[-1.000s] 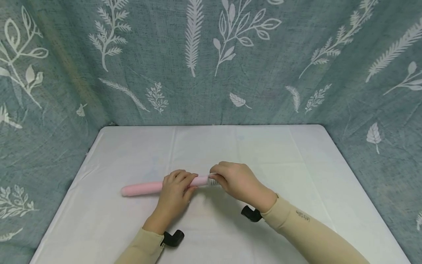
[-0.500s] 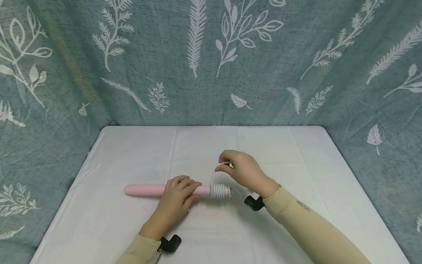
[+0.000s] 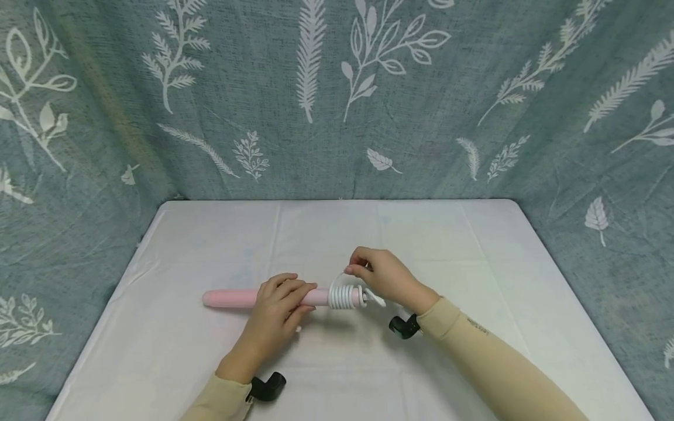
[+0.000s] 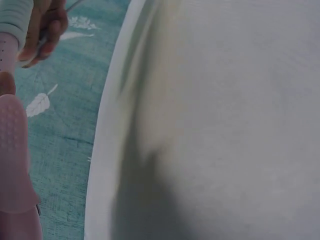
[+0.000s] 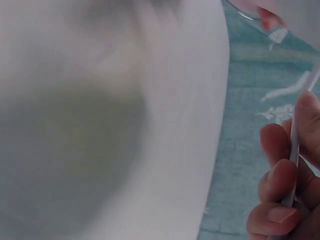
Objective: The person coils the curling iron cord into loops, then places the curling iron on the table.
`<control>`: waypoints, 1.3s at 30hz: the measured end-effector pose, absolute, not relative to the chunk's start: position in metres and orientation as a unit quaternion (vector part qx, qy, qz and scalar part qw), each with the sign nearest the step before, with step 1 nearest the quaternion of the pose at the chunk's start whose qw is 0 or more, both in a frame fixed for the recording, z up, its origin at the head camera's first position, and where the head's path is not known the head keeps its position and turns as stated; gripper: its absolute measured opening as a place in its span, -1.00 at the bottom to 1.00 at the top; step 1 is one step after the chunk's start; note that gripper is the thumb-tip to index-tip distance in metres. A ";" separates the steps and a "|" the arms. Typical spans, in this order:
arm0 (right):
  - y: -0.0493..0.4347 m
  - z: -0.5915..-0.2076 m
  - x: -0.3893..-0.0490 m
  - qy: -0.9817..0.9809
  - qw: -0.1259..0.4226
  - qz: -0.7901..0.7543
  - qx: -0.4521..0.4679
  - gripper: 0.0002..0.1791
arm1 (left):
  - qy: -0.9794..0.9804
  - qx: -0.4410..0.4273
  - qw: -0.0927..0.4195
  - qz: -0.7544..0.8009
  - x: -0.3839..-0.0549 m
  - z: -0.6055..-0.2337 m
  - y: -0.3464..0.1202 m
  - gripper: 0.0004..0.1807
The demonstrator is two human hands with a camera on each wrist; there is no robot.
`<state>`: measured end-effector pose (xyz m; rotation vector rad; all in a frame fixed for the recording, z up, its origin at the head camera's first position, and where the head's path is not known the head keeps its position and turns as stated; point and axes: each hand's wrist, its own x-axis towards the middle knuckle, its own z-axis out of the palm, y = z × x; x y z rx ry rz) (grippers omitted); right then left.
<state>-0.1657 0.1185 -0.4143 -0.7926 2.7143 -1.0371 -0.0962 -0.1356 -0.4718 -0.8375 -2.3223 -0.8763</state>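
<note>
A long pink hair iron (image 3: 231,299) lies crosswise above the white table. Its raised-dot part (image 4: 12,135) shows in the left wrist view. My left hand (image 3: 274,316) grips it around the middle, fingers over the top and thumb on the near side. Several turns of white cord (image 3: 342,297) wrap the iron toward its right end. My right hand (image 3: 387,275) pinches a length of this cord just above the coil. In the right wrist view the cord (image 5: 295,142) runs between thumb and curled fingers. A short loop of cord (image 3: 375,297) sticks out past the right end.
A white cloth covers the table (image 3: 421,234). Behind it and at both sides hangs a green-blue curtain (image 3: 337,158) with white leaf prints. Black camera mounts (image 3: 268,386) sit at both wrists.
My right hand first covered the coil, then rose away pulling the cord up, and has now come down slightly, still pinching it. The left hand keeps its grip on the iron.
</note>
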 end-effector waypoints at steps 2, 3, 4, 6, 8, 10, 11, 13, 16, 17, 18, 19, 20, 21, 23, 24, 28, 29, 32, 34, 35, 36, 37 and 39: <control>0.116 -0.418 -0.164 0.897 0.066 -0.337 -0.278 -0.87 | -0.856 -0.304 0.264 -0.325 -0.097 -0.469 -0.136 -0.62; 0.115 -0.420 -0.162 0.895 0.064 -0.333 -0.291 -0.90 | -0.856 -0.302 0.266 -0.325 -0.098 -0.468 -0.135 -0.62; 0.115 -0.421 -0.161 0.890 0.064 -0.332 -0.305 -0.93 | -0.856 -0.299 0.270 -0.325 -0.098 -0.468 -0.135 -0.62; 0.113 -0.424 -0.158 0.880 0.061 -0.334 -0.331 -0.88 | -0.856 -0.294 0.276 -0.324 -0.099 -0.467 -0.135 -0.61; 0.112 -0.428 -0.155 0.872 0.057 -0.339 -0.349 -0.79 | -0.855 -0.290 0.282 -0.325 -0.099 -0.466 -0.134 -0.60; 0.111 -0.431 -0.153 0.867 0.061 -0.346 -0.352 -0.77 | -0.854 -0.286 0.288 -0.325 -0.099 -0.465 -0.133 -0.59; 0.110 -0.433 -0.152 0.868 0.062 -0.347 -0.351 -0.79 | -0.854 -0.283 0.289 -0.327 -0.100 -0.465 -0.133 -0.58; 0.109 -0.435 -0.149 0.871 0.071 -0.349 -0.338 -0.86 | -0.855 -0.274 0.291 -0.330 -0.101 -0.465 -0.132 -0.58; 0.107 -0.437 -0.143 0.883 0.078 -0.337 -0.316 -0.97 | -0.857 -0.260 0.292 -0.335 -0.102 -0.464 -0.131 -0.56; 0.107 -0.438 -0.142 0.886 0.078 -0.336 -0.309 -0.98 | -0.858 -0.254 0.294 -0.336 -0.103 -0.464 -0.131 -0.56; 0.107 -0.438 -0.140 0.890 0.077 -0.333 -0.301 -0.95 | -0.858 -0.249 0.296 -0.337 -0.103 -0.463 -0.131 -0.56; 0.106 -0.438 -0.140 0.893 0.076 -0.329 -0.296 -0.93 | -0.858 -0.244 0.299 -0.338 -0.104 -0.463 -0.131 -0.56; 0.105 -0.439 -0.139 0.896 0.068 -0.322 -0.297 -0.93 | -0.858 -0.239 0.303 -0.339 -0.104 -0.463 -0.131 -0.56; 0.105 -0.439 -0.138 0.898 0.064 -0.319 -0.296 -0.91 | -0.858 -0.234 0.307 -0.340 -0.105 -0.462 -0.131 -0.56; 0.105 -0.440 -0.138 0.899 0.059 -0.317 -0.295 -0.88 | -0.857 -0.225 0.313 -0.342 -0.105 -0.461 -0.131 -0.56; 0.105 -0.440 -0.137 0.900 0.058 -0.316 -0.295 -0.86 | -0.857 -0.222 0.315 -0.343 -0.105 -0.461 -0.131 -0.55; 0.105 -0.443 -0.134 0.895 0.082 -0.325 -0.293 -0.82 | -0.857 -0.203 0.322 -0.347 -0.106 -0.458 -0.132 -0.54; 0.105 -0.444 -0.133 0.894 0.092 -0.326 -0.293 -0.81 | -0.857 -0.196 0.325 -0.348 -0.107 -0.457 -0.133 -0.54; 0.105 -0.448 -0.128 0.891 0.118 -0.327 -0.290 -0.79 | -0.856 -0.174 0.333 -0.356 -0.109 -0.454 -0.135 -0.55; 0.105 -0.449 -0.125 0.891 0.125 -0.328 -0.289 -0.79 | -0.855 -0.160 0.337 -0.360 -0.111 -0.453 -0.136 -0.56; 0.104 -0.449 -0.123 0.891 0.127 -0.328 -0.288 -0.79 | -0.855 -0.155 0.339 -0.361 -0.111 -0.453 -0.136 -0.56; 0.104 -0.448 -0.122 0.891 0.125 -0.327 -0.288 -0.80 | -0.855 -0.150 0.339 -0.362 -0.112 -0.452 -0.137 -0.57; 0.103 -0.448 -0.120 0.892 0.122 -0.324 -0.289 -0.81 | -0.856 -0.146 0.340 -0.362 -0.112 -0.452 -0.137 -0.57; 0.101 -0.445 -0.116 0.896 0.115 -0.312 -0.295 -0.86 | -0.856 -0.141 0.341 -0.361 -0.113 -0.452 -0.138 -0.57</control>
